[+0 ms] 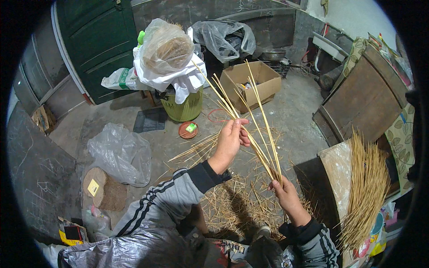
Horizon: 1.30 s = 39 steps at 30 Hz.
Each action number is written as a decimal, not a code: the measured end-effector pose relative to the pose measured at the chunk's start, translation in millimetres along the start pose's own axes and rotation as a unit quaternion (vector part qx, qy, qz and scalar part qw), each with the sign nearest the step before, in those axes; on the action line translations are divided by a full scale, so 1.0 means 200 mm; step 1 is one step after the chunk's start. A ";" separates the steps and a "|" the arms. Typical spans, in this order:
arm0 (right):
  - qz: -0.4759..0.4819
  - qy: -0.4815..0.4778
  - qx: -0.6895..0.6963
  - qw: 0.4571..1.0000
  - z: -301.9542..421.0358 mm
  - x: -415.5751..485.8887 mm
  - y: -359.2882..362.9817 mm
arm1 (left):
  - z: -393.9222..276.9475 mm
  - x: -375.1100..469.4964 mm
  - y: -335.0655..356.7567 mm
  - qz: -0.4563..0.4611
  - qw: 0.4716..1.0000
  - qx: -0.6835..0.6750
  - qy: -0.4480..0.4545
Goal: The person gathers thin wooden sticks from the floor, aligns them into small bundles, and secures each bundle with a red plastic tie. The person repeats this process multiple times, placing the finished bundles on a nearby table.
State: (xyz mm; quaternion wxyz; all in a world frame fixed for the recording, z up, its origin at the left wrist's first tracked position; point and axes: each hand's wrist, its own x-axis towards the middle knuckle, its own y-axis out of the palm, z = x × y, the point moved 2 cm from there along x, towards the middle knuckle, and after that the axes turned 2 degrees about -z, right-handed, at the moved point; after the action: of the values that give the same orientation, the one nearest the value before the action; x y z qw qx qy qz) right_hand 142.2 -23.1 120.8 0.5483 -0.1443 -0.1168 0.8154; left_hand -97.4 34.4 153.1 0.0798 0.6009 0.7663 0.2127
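Several long straw stalks (255, 147) slant across the middle of the view, fanned apart at their far ends. My left hand (230, 140) is closed around part of them about midway, with some fingers curled loosely. Lower right, my right hand (288, 194) pinches the near ends, where all the stalks come together. Two or three stalks stand off to the right of my left hand, held only by the right. Beneath my hands, broken straw (231, 204) litters the floor, and a small heap of longer stalks (197, 149) lies beyond my left wrist.
At right, a thick bundle of straw (367, 187) rests on a board (335, 167). Ahead stand a cardboard box (258, 83) and a green basket (184, 105) topped with bags. A red dish (188, 130), a plastic bag (120, 154) and a stump-like block (107, 191) lie leftward.
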 end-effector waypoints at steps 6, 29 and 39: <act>0.004 -0.005 0.026 1.000 0.00 0.01 0.00 | 0.01 -0.03 0.05 0.001 0.999 -0.034 -0.002; -0.055 -0.070 -0.139 0.986 0.02 -0.02 -0.01 | -0.07 0.09 -0.10 -0.044 0.923 0.354 0.142; -0.013 0.007 0.040 0.999 -0.05 0.02 -0.02 | -0.11 -0.04 0.05 0.148 0.835 0.471 0.242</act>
State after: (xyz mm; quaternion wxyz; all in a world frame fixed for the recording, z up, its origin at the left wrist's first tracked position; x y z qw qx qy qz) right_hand 148.6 -17.8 112.3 0.5652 -0.1265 -0.0820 0.8111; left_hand -94.4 23.9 176.6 -0.4335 0.6013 0.6707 -0.0265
